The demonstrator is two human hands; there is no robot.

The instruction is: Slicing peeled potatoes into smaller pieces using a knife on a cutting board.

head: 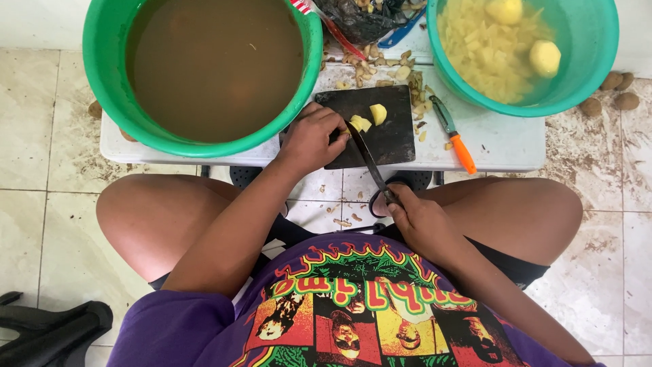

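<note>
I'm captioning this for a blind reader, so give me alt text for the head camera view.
Seen from above, a seated person's left hand steadies a peeled potato piece on a black cutting board while the right hand holds a long dark knife against it. The board lies on a white table between a green basin of brown water and a teal basin of cut potatoes, beside an orange-handled peeler.

both green basins [109, 88] cut off by the top edge; black bag [360, 20] too. knife [370, 163] handle hidden inside right hand [424, 221]. black chair [47, 333] cropped bottom left.
</note>
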